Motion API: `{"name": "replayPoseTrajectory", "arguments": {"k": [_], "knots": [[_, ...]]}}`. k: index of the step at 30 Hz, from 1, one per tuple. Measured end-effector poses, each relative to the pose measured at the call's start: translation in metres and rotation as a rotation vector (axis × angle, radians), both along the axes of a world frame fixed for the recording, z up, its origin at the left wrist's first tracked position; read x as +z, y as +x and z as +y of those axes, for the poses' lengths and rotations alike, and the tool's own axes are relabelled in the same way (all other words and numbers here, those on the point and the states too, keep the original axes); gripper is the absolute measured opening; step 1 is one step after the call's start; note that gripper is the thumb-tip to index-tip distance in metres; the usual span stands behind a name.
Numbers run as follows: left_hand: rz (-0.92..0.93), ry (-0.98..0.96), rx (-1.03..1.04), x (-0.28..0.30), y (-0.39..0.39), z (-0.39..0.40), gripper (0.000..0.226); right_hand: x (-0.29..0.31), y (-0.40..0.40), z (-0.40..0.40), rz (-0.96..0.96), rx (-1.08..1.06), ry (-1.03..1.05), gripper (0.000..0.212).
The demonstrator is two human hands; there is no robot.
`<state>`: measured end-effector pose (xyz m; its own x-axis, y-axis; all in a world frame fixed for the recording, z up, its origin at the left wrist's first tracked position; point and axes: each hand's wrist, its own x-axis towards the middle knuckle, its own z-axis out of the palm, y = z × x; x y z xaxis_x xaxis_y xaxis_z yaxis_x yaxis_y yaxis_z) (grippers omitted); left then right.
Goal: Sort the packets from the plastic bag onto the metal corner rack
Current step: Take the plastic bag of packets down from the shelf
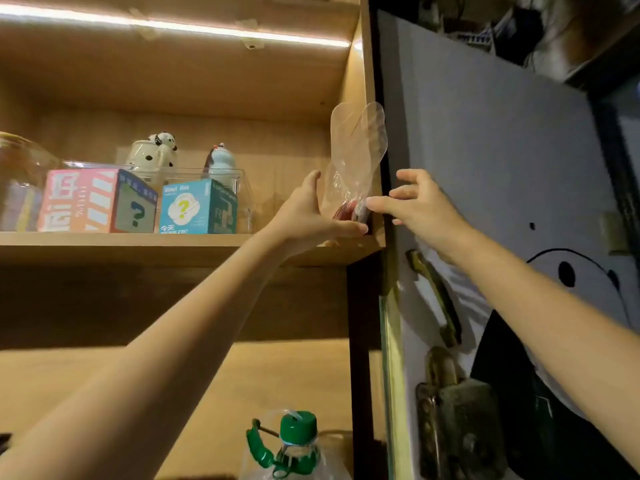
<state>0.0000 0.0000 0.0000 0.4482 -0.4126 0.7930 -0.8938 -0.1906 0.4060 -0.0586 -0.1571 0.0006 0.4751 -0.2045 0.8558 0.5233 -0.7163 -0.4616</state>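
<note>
Where the wooden shelf (145,239) runs under a glowing light strip (173,27), a pink blind box (93,200) with a question mark stands at the left, a teal blind box (197,207) just to its right, and behind them a spotted ceramic figure (152,150) and a small pale-blue figure (220,162) inside a clear case. Farther right, at the shelf's end, the left hand (311,216) cups the base of a clear plastic bag (353,161) from below and beside, thumb raised, fingers spread under it. The bag stands upright against the cabinet's side wall; red and dark packets (349,211) show at its bottom, though blur hides how many. The right hand (415,202) reaches in from the right, its fingertips (372,204) touching the bag's lower edge, the grip loose, perhaps a light pinch. Below, a green-capped bottle (294,445) stands on the lower shelf. Rightmost hangs a white door (502,150) with metal handles.
</note>
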Motion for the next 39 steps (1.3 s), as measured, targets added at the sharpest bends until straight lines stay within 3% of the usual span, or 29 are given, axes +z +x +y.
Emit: {"name": "replayPoseTrajectory", "arguments": {"k": [7,12,15,19,22,26,28,31,32,37,39], "knots": [[-0.236,-0.092,0.179,-0.017,0.033,-0.035,0.098,0.008,0.036,0.008,0.022,0.059,0.108,0.081],[-0.416,-0.145,0.384,-0.024,0.043,-0.049,0.052,0.01,0.048,0.027,-0.004,-0.138,0.085,0.074],[-0.488,-0.214,0.388,-0.027,0.045,-0.049,0.034,0.015,0.049,0.036,0.033,-0.206,0.094,0.076],[-0.53,-0.212,0.375,-0.027,0.043,-0.043,0.034,0.018,0.047,0.04,0.043,-0.206,0.151,0.066],[-0.534,-0.227,0.357,-0.028,0.038,-0.04,0.039,0.023,0.043,0.039,0.028,-0.278,0.19,0.047],[-0.539,-0.204,0.272,-0.031,0.023,-0.035,0.045,0.025,0.037,0.039,-0.027,-0.223,0.281,0.026],[-0.486,-0.155,0.17,-0.031,0.017,-0.029,0.052,0.022,0.033,0.036,-0.071,-0.229,0.268,0.013],[-0.268,-0.103,-0.033,-0.031,0.007,-0.015,0.061,0.015,0.026,0.028,-0.12,-0.175,0.282,0.015],[-0.187,-0.125,-0.083,-0.032,0.004,-0.01,0.059,0.013,0.021,0.025,-0.128,-0.145,0.304,0.01],[0.299,-0.37,-0.246,-0.043,-0.003,0.011,0.032,0.003,-0.009,0.019,-0.141,0.083,0.432,0.029],[0.545,-0.424,-0.374,-0.044,-0.006,0.017,0.042,-0.003,-0.021,0.018,-0.131,0.168,0.461,0.028]]}}
